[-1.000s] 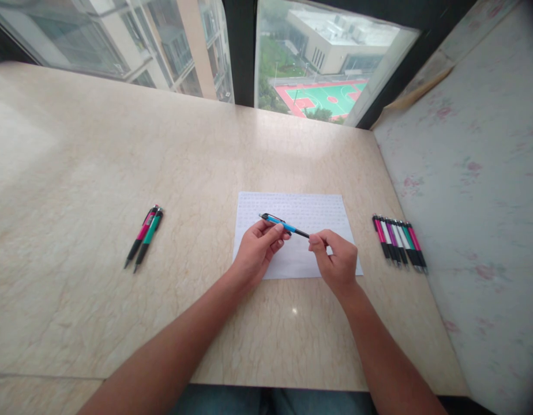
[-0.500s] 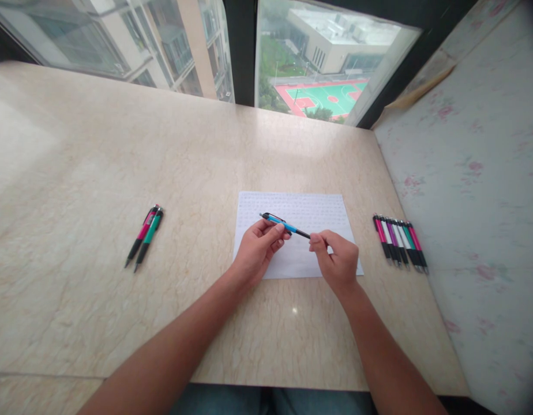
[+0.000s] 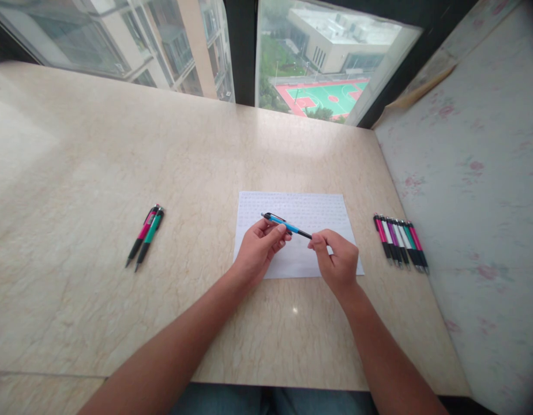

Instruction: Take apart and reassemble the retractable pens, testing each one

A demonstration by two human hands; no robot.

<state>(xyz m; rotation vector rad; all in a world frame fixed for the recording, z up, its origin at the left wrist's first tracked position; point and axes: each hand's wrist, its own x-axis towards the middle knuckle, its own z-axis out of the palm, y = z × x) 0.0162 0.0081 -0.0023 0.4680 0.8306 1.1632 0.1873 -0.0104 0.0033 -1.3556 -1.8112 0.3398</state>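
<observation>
Ballpoint point(image 3: 292, 228), blue-barrelled, slants over the sheet of paper point(image 3: 299, 256), and from my remote feed I read both grips as closed on it: left hand point(image 3: 258, 248) pinching the barrel, right hand point(image 3: 339, 259) clasping the black front end, whose tip is hidden from me. I judge that an uneven tug or twist could slip that slim end from the right grip and drop the ballpoint onto the sheet, perhaps marking it. Against the earlier frames I find hold and slant unchanged, bar a faint drift of the whole view.
</observation>
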